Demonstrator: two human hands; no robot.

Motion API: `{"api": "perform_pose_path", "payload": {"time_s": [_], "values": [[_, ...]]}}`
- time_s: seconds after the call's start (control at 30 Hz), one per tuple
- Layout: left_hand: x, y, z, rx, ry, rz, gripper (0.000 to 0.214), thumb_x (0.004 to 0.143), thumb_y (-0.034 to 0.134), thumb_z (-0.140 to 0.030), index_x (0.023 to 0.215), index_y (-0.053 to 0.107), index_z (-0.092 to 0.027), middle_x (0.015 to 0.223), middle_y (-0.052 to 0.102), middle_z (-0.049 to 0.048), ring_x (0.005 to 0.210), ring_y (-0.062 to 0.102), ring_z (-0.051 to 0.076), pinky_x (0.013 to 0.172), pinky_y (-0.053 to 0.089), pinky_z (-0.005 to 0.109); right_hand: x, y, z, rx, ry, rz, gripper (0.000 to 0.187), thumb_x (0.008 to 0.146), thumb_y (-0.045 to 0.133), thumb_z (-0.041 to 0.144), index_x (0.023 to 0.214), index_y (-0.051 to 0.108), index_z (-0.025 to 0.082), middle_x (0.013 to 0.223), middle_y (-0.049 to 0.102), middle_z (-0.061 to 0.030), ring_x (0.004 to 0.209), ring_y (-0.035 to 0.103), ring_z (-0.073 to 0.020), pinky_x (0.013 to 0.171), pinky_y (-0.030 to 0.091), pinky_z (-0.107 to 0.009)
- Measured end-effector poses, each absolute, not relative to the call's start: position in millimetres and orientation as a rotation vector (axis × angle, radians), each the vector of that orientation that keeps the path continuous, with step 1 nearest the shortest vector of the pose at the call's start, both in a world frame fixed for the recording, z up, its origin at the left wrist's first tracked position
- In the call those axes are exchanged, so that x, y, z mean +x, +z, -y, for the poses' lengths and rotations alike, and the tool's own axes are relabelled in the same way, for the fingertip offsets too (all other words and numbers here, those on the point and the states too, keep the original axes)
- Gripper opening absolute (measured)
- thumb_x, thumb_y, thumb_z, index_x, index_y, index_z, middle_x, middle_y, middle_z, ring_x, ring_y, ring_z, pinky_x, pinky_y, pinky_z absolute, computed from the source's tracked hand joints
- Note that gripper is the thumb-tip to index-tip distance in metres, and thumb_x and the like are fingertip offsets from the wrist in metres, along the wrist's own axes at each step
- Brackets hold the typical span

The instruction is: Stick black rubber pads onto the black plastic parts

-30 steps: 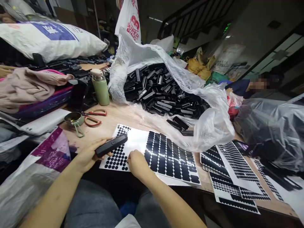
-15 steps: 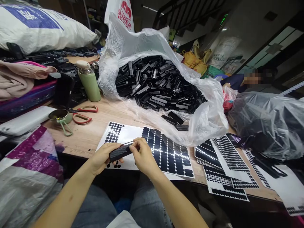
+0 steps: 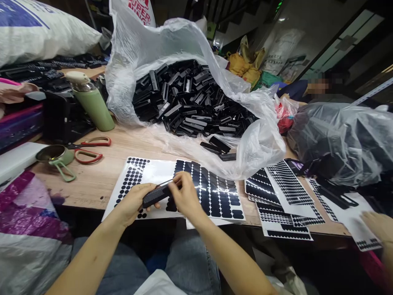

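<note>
A long black plastic piece with a ribbed face [image 3: 156,196] is held at a tilt above the table's front edge. My left hand [image 3: 135,200] is closed around its left end, fingers underneath. At the other end, my right hand [image 3: 186,194] pinches it between thumb and fingers; whether a small sticker is also in that pinch is hidden. Below both hands lies a white sheet [image 3: 158,167] bearing black round and oblong stickers. Behind it, a clear plastic bag [image 3: 123,82] spills open around many similar black pieces [image 3: 196,106], a few lying at its mouth.
Red-handled scissors [image 3: 89,155], a small green cup [image 3: 57,153] and a green bottle [image 3: 93,104] stand left. More sticker sheets [image 3: 288,196] overlap at right, before a filled grey bag [image 3: 340,139]. Another person's hand [image 3: 379,227] rests over a sheet at the right edge.
My view has turned slightly, so the table's things sit further left. Both hands keep hold of the black piece with little visible change. Another person's hand has appeared at the right edge.
</note>
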State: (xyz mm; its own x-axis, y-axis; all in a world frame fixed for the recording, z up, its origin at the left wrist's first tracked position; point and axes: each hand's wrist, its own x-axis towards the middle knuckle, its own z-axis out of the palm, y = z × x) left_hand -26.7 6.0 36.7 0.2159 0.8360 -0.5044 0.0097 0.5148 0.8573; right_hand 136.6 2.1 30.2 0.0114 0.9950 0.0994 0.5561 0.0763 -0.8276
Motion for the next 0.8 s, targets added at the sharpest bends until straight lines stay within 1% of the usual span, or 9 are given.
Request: {"api": "perform_pose_path", "payload": {"time_s": [0.13, 0.27, 0.33, 0.4, 0.47, 0.53, 0.63, 0.73, 0.8], "values": [[-8, 32, -10, 0.885, 0.567, -1.216, 0.030, 0.076, 0.052, -0.037, 0.074, 0.063, -0.010, 0.048, 0.063, 0.0072, 0.041, 0.053, 0.012, 0.035, 0.032, 0.018, 211, 26, -66, -1.959, 0.707, 1.862, 0.020, 0.086, 0.040, 0.029, 0.087, 0.056, 0.016, 0.084, 0.063, -0.0023, 0.075, 0.058, -0.0124, 0.070, 0.043, -0.023], [6, 26, -14, 0.890, 0.506, -1.160, 0.030, 0.076, 0.052, -0.038, 0.074, 0.062, -0.010, 0.049, 0.064, 0.0086, 0.037, 0.049, 0.010, 0.036, 0.033, 0.018, 276, 31, -119, -2.114, 0.498, 1.869, 0.025, 0.085, 0.036, 0.017, 0.098, 0.055, 0.008, 0.099, 0.063, -0.0122, 0.088, 0.057, -0.0147, 0.078, 0.041, -0.025], [10, 23, -18, 0.901, 0.509, -1.146, 0.032, 0.076, 0.052, -0.040, 0.076, 0.062, -0.010, 0.049, 0.064, 0.0088, 0.036, 0.048, 0.010, 0.037, 0.034, 0.018, 278, 30, -126, -2.146, 0.364, 1.891, 0.031, 0.087, 0.029, 0.013, 0.105, 0.053, 0.005, 0.107, 0.059, -0.0170, 0.094, 0.055, -0.0168, 0.083, 0.039, -0.029], [14, 21, -21, 0.904, 0.503, -1.161, 0.033, 0.075, 0.052, -0.042, 0.076, 0.061, -0.010, 0.048, 0.063, 0.0082, 0.036, 0.049, 0.011, 0.035, 0.032, 0.018, 260, 22, -122, -2.128, 0.283, 1.978, 0.032, 0.089, 0.028, 0.015, 0.105, 0.054, 0.006, 0.107, 0.059, -0.0171, 0.095, 0.055, -0.0180, 0.084, 0.039, -0.030], [17, 18, -23, 0.901, 0.464, -1.196, 0.033, 0.074, 0.053, -0.044, 0.076, 0.060, -0.011, 0.047, 0.062, 0.0070, 0.037, 0.051, 0.012, 0.034, 0.030, 0.019, 233, 11, -114, -2.064, 0.269, 2.127, 0.027, 0.089, 0.034, 0.017, 0.100, 0.059, 0.010, 0.101, 0.062, -0.0134, 0.091, 0.057, -0.0182, 0.080, 0.041, -0.028], [18, 16, -23, 0.922, 0.416, -1.233, 0.034, 0.073, 0.054, -0.046, 0.078, 0.060, -0.013, 0.048, 0.061, 0.0054, 0.040, 0.054, 0.015, 0.035, 0.030, 0.020, 209, 1, -108, -2.021, 0.247, 2.254, 0.026, 0.087, 0.037, 0.012, 0.097, 0.061, 0.010, 0.101, 0.063, -0.0148, 0.094, 0.058, -0.0204, 0.080, 0.042, -0.028], [16, 13, -22, 1.194, 0.376, -1.389, 0.037, 0.073, 0.052, -0.050, 0.081, 0.063, -0.016, 0.060, 0.063, 0.0063, 0.052, 0.060, 0.021, 0.041, 0.037, 0.025, 194, -2, -107, -2.008, 0.211, 2.394, 0.031, 0.084, 0.034, 0.003, 0.095, 0.064, 0.006, 0.099, 0.063, -0.0193, 0.097, 0.058, -0.0240, 0.079, 0.044, -0.030], [21, 13, -31, 1.829, 0.490, -1.698, 0.037, 0.079, 0.048, -0.045, 0.094, 0.067, -0.017, 0.090, 0.065, 0.0131, 0.083, 0.060, 0.030, 0.063, 0.045, 0.035, 199, 6, -114, -1.984, 0.210, 2.542, 0.030, 0.083, 0.037, 0.002, 0.093, 0.065, 0.006, 0.095, 0.065, -0.0194, 0.094, 0.060, -0.0246, 0.077, 0.045, -0.030], [33, 12, -45, 2.235, 0.538, -1.644, 0.035, 0.084, 0.043, -0.036, 0.103, 0.065, -0.017, 0.103, 0.061, 0.0147, 0.097, 0.053, 0.031, 0.076, 0.042, 0.039, 205, 14, -123, -1.946, 0.222, 2.650, 0.027, 0.082, 0.042, 0.004, 0.093, 0.066, 0.007, 0.093, 0.066, -0.0189, 0.092, 0.062, -0.0241, 0.079, 0.045, -0.030]]}}
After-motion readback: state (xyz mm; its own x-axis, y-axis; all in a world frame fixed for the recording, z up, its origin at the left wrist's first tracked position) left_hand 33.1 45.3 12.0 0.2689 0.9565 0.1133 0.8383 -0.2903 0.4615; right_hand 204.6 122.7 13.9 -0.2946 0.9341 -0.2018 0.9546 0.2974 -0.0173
